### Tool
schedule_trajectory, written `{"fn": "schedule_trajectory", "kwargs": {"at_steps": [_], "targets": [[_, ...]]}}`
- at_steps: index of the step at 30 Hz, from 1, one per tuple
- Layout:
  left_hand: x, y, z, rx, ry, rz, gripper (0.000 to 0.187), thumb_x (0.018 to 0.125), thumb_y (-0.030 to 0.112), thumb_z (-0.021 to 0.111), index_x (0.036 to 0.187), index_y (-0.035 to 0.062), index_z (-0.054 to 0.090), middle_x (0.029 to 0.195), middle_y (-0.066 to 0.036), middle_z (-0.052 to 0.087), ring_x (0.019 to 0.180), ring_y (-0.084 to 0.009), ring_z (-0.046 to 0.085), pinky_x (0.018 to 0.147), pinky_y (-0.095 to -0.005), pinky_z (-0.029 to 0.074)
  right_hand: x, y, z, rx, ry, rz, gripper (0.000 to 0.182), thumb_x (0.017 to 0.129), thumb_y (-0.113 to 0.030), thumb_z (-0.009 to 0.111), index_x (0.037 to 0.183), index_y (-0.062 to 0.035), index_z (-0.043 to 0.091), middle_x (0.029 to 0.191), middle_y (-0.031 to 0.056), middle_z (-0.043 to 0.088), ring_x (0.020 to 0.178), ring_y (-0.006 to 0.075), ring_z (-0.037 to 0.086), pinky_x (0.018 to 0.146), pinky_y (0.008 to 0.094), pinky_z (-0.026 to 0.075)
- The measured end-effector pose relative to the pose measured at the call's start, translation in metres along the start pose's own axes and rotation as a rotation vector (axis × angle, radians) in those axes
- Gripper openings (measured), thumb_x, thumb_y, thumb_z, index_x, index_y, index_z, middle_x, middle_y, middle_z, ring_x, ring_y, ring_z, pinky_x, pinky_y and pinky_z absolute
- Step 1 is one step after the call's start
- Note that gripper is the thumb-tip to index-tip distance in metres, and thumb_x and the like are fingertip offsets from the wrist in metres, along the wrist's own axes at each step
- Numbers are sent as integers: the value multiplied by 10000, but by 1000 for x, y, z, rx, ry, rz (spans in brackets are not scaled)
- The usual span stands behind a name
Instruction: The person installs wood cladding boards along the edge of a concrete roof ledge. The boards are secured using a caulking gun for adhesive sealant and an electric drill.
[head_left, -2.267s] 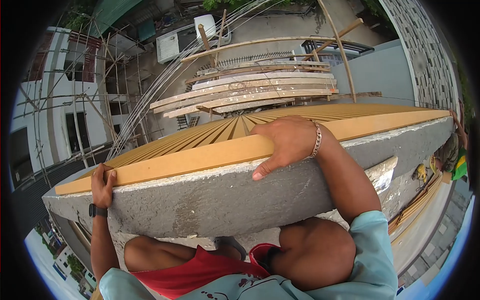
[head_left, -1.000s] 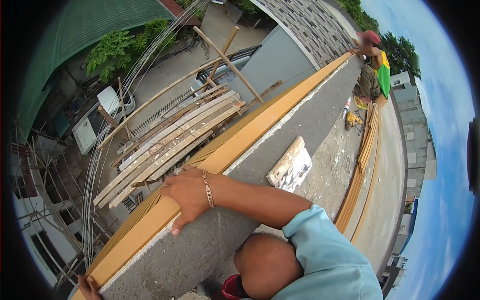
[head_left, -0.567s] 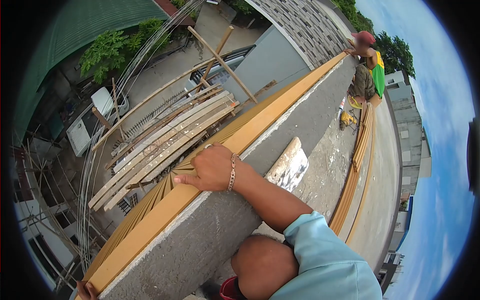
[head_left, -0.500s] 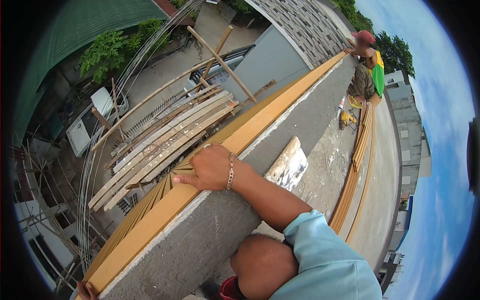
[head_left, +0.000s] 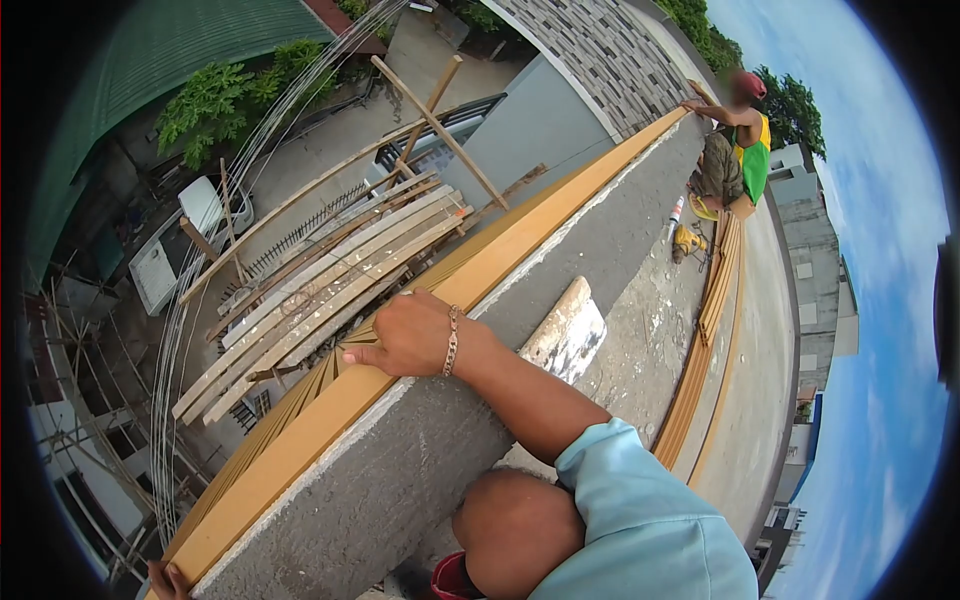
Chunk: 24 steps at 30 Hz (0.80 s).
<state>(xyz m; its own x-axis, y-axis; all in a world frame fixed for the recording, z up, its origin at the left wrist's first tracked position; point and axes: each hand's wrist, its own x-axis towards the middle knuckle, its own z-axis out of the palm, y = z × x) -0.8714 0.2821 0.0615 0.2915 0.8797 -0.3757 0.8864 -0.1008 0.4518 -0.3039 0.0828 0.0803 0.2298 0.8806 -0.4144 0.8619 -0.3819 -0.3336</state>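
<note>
A long tan panel (head_left: 335, 408) with a ribbed outer side lies along the edge of a grey concrete parapet (head_left: 400, 470). My right hand (head_left: 412, 333), with a chain bracelet on its wrist, is closed over the panel's top near the middle of the view. At the bottom left, my left hand (head_left: 168, 580) shows only in part, its fingers wrapped over the panel's near end. A person (head_left: 735, 150) in a red cap crouches at the far end, a hand on the panel there.
Beside the parapet lie a paint-spattered board (head_left: 567, 330), a yellow power tool (head_left: 688, 243), a white tube (head_left: 676, 212) and long tan strips (head_left: 700, 370). Over the outer edge is a drop, with scaffold planks (head_left: 330, 290) and cables (head_left: 180, 360) below.
The view has shifted slightly. The far person's head and upper body have moved to the right. Both my hands keep their places on the panel.
</note>
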Motion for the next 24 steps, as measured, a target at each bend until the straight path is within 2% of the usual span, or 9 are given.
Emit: {"fn": "schedule_trajectory", "kwargs": {"at_steps": [7, 9, 13, 14, 15, 19, 21, 24], "targets": [[-1, 9, -6, 15, -76, -104, 440, 912, 276, 554, 1120, -109, 505, 1061, -243, 563, 919, -296, 558, 777, -375, 482, -2, -1, -1, 1, -21, 2, 737, 856, -630, 414, 591, 28, 613, 617, 222, 591, 691, 397, 615, 728, 457, 479], [3, -6, -7, 301, -29, 70, 452, 911, 277, 558, 1147, -104, 496, 1068, -241, 566, 908, -285, 560, 778, -356, 487, -1, 1, 2, 2, -10, -4, 740, 855, -633, 412, 591, 28, 614, 613, 223, 588, 691, 396, 614, 731, 460, 474], [5, -14, -1, 80, -1, -56, 455, 904, 256, 577, 1175, -97, 485, 1091, -234, 569, 949, -282, 562, 797, -358, 489, -1, 0, 3, 0, 20, -40, 740, 854, -635, 411, 594, 27, 617, 613, 223, 588, 686, 391, 612, 738, 458, 469], [9, -13, 3, 77, 32, 73, 369, 915, 310, 524, 988, -45, 456, 906, -154, 488, 822, -233, 467, 725, -349, 402, -3, 0, 2, -22, 12, -20, 733, 857, -628, 412, 600, 26, 619, 609, 223, 586, 680, 389, 610, 737, 458, 468], [9, -12, 5, 80, 70, 197, 381, 926, 364, 472, 801, 7, 427, 721, -75, 406, 694, -185, 372, 654, -340, 315, -2, -1, 1, -41, 4, -8, 726, 861, -621, 414, 605, 26, 622, 605, 223, 583, 674, 388, 608, 736, 458, 467], [-2, 15, 10, 91, 244, 188, 377, 909, 364, 486, 782, 14, 429, 707, -73, 403, 685, -189, 372, 641, -342, 310, -1, 0, 1, -16, -4, -49, 712, 869, -603, 416, 615, 29, 624, 592, 225, 577, 654, 391, 600, 714, 455, 473], [-2, 21, 3, 138, 55, 99, 327, 882, 316, 508, 849, -4, 448, 775, -121, 430, 773, -251, 407, 732, -370, 335, -2, 1, 0, -14, -15, -26, 699, 872, -589, 424, 614, 29, 622, 580, 226, 570, 636, 393, 594, 697, 456, 475], [-1, 20, 3, 167, 58, 75, 348, 848, 335, 528, 844, -3, 444, 788, -150, 445, 777, -292, 419, 739, -392, 339, -2, 1, 1, -14, 1, -32, 689, 872, -582, 432, 607, 26, 619, 579, 223, 570, 628, 393, 589, 691, 459, 472]]}}
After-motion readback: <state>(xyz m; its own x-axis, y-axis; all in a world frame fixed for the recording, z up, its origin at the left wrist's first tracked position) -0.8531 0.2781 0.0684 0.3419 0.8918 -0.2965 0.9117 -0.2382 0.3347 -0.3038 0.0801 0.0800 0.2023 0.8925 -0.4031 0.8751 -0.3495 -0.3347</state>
